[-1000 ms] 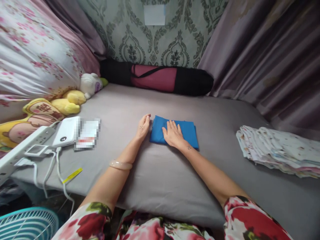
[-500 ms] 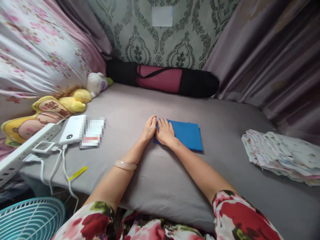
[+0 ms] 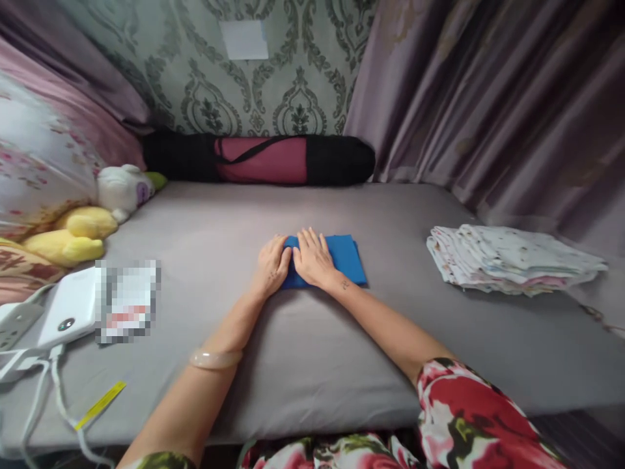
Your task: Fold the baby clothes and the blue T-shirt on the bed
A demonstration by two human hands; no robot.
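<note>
A folded blue cloth [image 3: 347,259] lies flat on the grey bed sheet in front of me. My right hand [image 3: 312,259] rests palm down on its upper face, fingers stretched out and pointing away from me. Against the cloth's left edge lies my left hand [image 3: 272,266], its fingers fairly straight and close together and its thumb over the blue fabric. The undersides of both hands are hidden. A pale bangle [image 3: 215,359] circles my left forearm.
Right of the cloth sits a stack of folded white printed cloths [image 3: 512,257]. A long black and pink bag [image 3: 261,159] lies along the wall. At left are plush toys [image 3: 124,189], a white power bank [image 3: 73,306], a blurred-out packet [image 3: 129,299] and white cables [image 3: 61,391].
My view has turned to the right. My left hand has shifted from beside the cloth's left edge onto that edge, its thumb now over the fabric. The right hand still lies flat on top.
</note>
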